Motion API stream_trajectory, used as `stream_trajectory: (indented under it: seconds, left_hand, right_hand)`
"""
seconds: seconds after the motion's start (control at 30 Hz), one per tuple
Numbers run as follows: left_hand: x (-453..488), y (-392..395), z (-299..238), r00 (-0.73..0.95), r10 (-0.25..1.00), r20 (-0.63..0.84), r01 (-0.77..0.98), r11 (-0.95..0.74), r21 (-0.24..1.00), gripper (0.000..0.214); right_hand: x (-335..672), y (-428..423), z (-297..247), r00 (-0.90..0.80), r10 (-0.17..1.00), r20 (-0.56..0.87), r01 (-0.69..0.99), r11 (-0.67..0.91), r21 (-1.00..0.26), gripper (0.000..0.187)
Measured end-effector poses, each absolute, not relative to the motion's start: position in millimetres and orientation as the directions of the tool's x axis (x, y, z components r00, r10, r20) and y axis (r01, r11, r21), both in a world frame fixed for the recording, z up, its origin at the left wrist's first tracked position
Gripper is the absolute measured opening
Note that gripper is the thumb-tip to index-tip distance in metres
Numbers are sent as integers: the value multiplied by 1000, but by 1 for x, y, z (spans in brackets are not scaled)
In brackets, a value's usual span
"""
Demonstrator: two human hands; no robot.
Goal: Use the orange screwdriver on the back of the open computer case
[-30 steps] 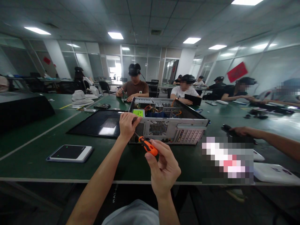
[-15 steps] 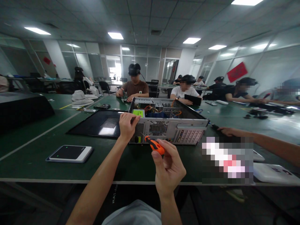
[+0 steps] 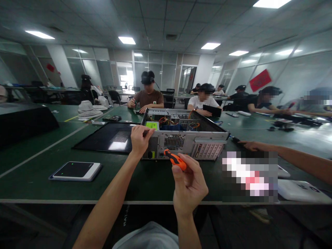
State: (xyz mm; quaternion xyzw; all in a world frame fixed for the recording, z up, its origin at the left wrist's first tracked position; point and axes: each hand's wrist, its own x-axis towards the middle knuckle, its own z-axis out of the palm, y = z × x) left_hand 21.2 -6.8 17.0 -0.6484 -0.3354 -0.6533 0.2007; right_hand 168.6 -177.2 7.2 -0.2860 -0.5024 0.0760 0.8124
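An open computer case [image 3: 186, 136] lies on its side in front of me, its vented rear panel facing me. My left hand [image 3: 140, 140] is closed at the rear panel's upper left corner, its fingers over the edge beside the power supply with a yellow-green label [image 3: 151, 126]. In my right hand [image 3: 190, 183] is an orange and black screwdriver [image 3: 176, 160], held between thumb and fingers. Its thin shaft points up and left toward the rear panel below the power supply; whether the tip touches is too small to tell.
A black side panel [image 3: 103, 138] lies left of the case. Nearer me is a white and black device [image 3: 76, 171]. White fans [image 3: 89, 110] stand farther left. Another person's hand [image 3: 250, 145] holds a dark object at right, near a white device [image 3: 301, 191]. Co-workers sit across the table.
My right hand and the screwdriver have shifted slightly right and down, a little away from the rear panel. My left hand keeps its place on the case.
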Motion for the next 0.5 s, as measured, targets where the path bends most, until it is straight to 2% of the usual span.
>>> stream_trajectory:
  seconds: [0.13, 0.23, 0.4, 0.5]
  left_hand:
    - [23, -8, 18, -141, 233, 962, 697, -667, 263, 37]
    - [24, -10, 18, -200, 220, 955, 673, -677, 297, 36]
    - [29, -15, 17, -208, 47, 977, 661, -730, 176, 27]
    - [37, -20, 14, -144, -30, 989, 700, -710, 81, 28]
  right_hand:
    - [168, -178, 8, 484, 414, 771, 144, 832, -536, 28]
    - [168, -178, 9, 494, 403, 770, 144, 836, -530, 29]
    - [169, -178, 11, 518, 376, 768, 163, 838, -520, 27]
    - [169, -177, 13, 533, 367, 762, 171, 835, -523, 25]
